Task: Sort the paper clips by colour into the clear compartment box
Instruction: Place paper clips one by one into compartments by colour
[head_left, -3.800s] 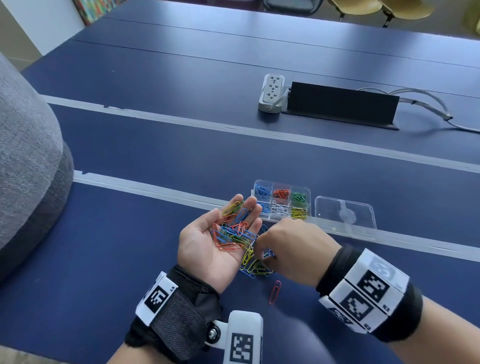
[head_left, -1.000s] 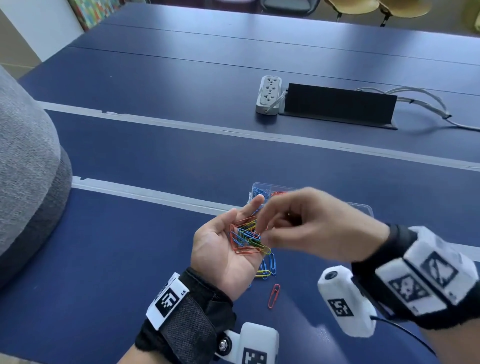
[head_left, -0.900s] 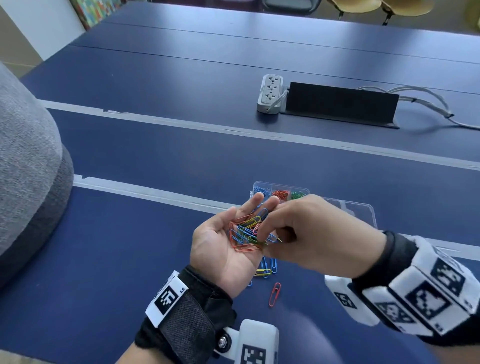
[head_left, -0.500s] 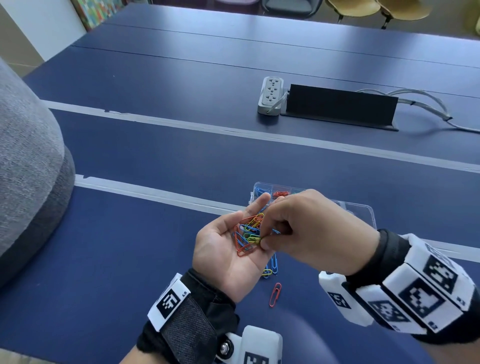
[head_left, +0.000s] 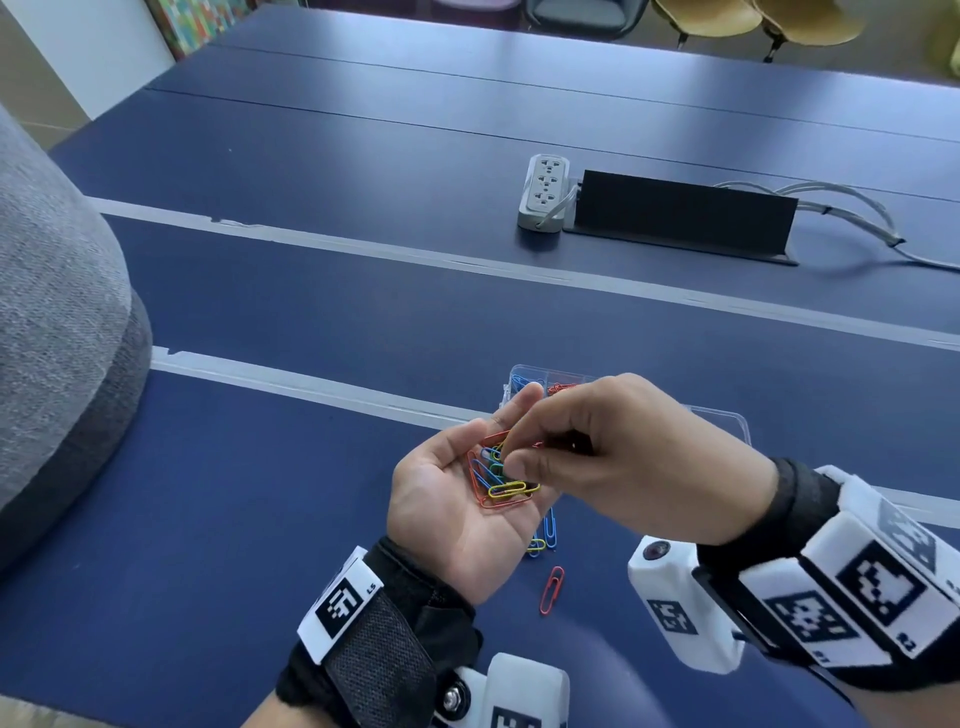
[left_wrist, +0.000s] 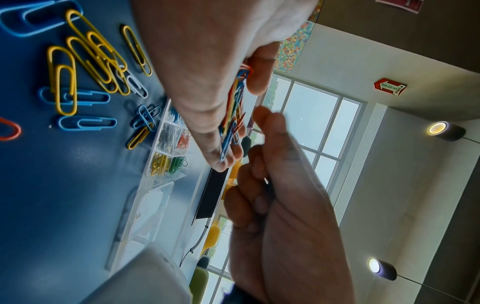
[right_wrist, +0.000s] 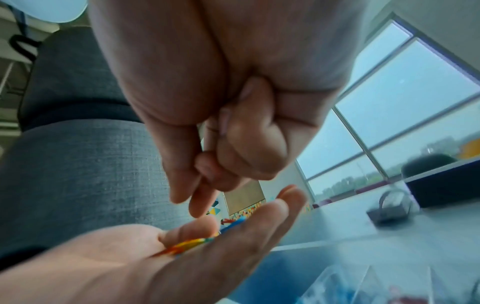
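My left hand (head_left: 441, 509) lies palm up above the blue table, fingers nearly straight, carrying a small pile of mixed paper clips (head_left: 501, 480). My right hand (head_left: 514, 457) hovers over that pile, other fingers curled in, thumb and forefinger tips almost together. In the right wrist view no clip shows between those fingertips (right_wrist: 179, 195), which sit just above the left hand (right_wrist: 103, 267). The clear compartment box (head_left: 519, 379) stands behind the hands, mostly hidden; in the left wrist view the box (left_wrist: 166, 148) holds sorted clips. Blue loose clips (head_left: 549, 527) and a red clip (head_left: 551, 590) lie on the table.
The box's clear lid (head_left: 727, 423) lies to its right. Farther back are a white power strip (head_left: 543, 192) and a black cable box (head_left: 685, 218) with cables running right. A grey cushioned seat (head_left: 52, 338) fills the left edge. Grey tape strips (head_left: 311, 384) cross the table.
My right hand came back from over the box to the left palm and keeps picking at the pile. The pile in the palm is smaller than it was 3.8 s ago.
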